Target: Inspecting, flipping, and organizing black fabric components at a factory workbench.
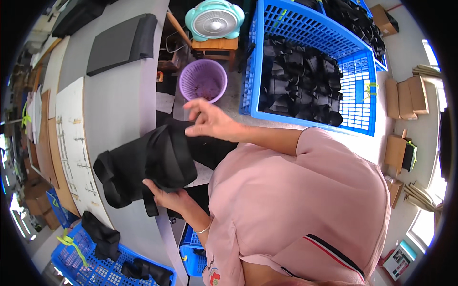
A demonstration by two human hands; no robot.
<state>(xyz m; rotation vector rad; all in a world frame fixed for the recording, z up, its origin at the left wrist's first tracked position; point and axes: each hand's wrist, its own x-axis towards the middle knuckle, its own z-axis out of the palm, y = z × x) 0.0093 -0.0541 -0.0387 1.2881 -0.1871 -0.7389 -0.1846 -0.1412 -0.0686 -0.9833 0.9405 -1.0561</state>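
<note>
A black fabric bag (131, 159) with wide strap loops hangs over the edge of the grey table, partly above my lap. My left hand (167, 196) grips its near side, the thumb showing on top and the other fingers mostly hidden under the fabric. One strap end dangles beside that hand. Above the bag's far side, my right hand (207, 123) is raised with bent fingers spread from the thumb. Nothing is between them. More black fabric lies beneath my right wrist.
A stack of dark sheets (121, 45) lies on the grey table (112, 100). Beyond my right hand stand a purple basket (202, 78) and a teal fan (214, 21) on a wooden stool. Blue crates (305, 121) hold black fabric pieces; another blue crate (78, 264) stands lower left.
</note>
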